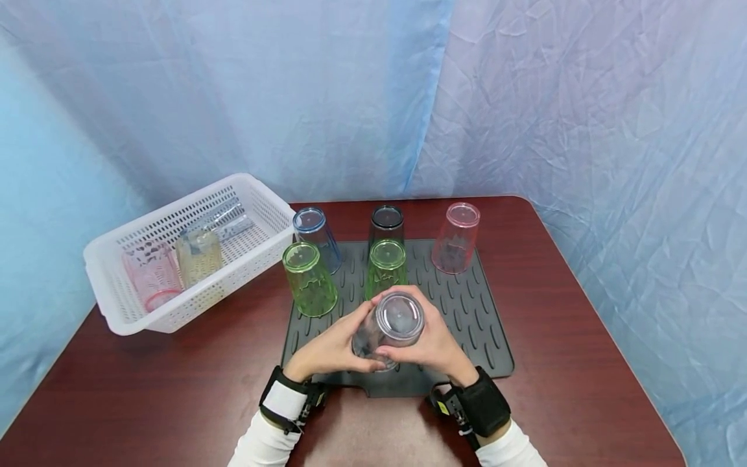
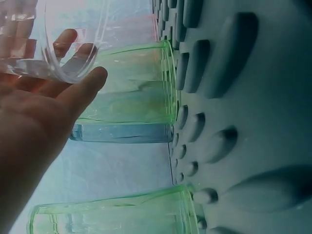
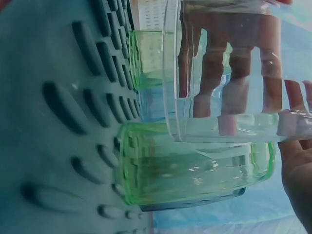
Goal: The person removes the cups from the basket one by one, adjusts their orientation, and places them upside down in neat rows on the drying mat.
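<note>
Both the left hand (image 1: 331,350) and the right hand (image 1: 433,344) curl round a clear cup (image 1: 390,327), held upside down just above the near part of the drying mat (image 1: 484,337). Five cups already stand inverted farther back on the mat; beside the mat, three remain in the white basket (image 1: 105,259).

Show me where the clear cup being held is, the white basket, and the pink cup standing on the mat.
Clear cup (image 1: 399,317): head view, on its upturned base.
White basket (image 1: 192,202): head view, on its far rim.
Pink cup (image 1: 456,240): head view, on its side wall.
</note>
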### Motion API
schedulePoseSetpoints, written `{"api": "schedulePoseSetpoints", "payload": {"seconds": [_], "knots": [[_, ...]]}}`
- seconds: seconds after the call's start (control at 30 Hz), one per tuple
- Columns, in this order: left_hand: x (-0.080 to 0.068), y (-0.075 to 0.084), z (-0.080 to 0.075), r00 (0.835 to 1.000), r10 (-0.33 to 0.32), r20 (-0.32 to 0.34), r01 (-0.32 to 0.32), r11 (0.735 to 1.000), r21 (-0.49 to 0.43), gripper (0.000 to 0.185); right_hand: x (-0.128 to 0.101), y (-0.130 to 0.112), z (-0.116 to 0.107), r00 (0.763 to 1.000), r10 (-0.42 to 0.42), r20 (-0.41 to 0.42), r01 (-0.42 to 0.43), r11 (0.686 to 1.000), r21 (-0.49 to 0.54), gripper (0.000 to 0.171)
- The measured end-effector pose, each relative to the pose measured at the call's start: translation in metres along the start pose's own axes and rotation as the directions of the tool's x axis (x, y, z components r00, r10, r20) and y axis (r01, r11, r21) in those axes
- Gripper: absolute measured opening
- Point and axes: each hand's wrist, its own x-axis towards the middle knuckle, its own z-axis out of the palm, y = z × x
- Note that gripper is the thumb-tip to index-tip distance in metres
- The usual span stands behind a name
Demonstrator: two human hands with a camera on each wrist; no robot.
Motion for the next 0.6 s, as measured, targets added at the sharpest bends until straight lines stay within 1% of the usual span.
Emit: {"api": "schedulePoseSetpoints", "payload": {"seconds": [0.1, 0.2, 0.23, 0.33, 0.4, 0.47, 0.6], "knots": [[0.001, 0.0, -0.001, 1.0, -0.023, -0.008, 0.023, 1.0, 0.016, 0.098, 0.003, -0.002, -0.004, 1.0, 0.006, 0.023, -0.005, 0.999, -0.034, 0.074], [-0.001, 0.001, -0.003, 1.0, -0.022, -0.023, 0.022, 0.999, 0.034, 0.101, 0.004, -0.004, -0.009, 0.999, 0.028, 0.029, -0.026, 0.997, -0.076, 0.075], [-0.002, 0.003, -0.004, 0.999, -0.019, -0.029, 0.02, 0.999, 0.041, 0.1, 0.004, -0.004, -0.011, 0.999, 0.032, 0.028, -0.03, 0.996, -0.09, 0.075], [-0.006, 0.016, -0.01, 0.999, -0.018, -0.05, 0.021, 0.999, 0.043, 0.096, 0.001, -0.003, -0.02, 0.999, 0.044, 0.021, -0.041, 0.993, -0.112, 0.075], [-0.009, 0.025, -0.014, 0.997, -0.027, -0.066, 0.03, 0.999, 0.044, 0.093, -0.002, 0.0, -0.028, 0.999, 0.051, 0.008, -0.05, 0.991, -0.126, 0.075], [-0.011, 0.032, -0.019, 0.996, -0.023, -0.081, 0.026, 0.999, 0.045, 0.088, -0.006, 0.004, -0.038, 0.998, 0.067, -0.016, -0.069, 0.988, -0.137, 0.076], [-0.019, 0.033, -0.025, 0.995, -0.005, -0.102, 0.01, 0.998, 0.057, 0.079, -0.017, 0.016, -0.059, 0.993, 0.098, -0.072, -0.11, 0.977, -0.183, 0.079]]}}
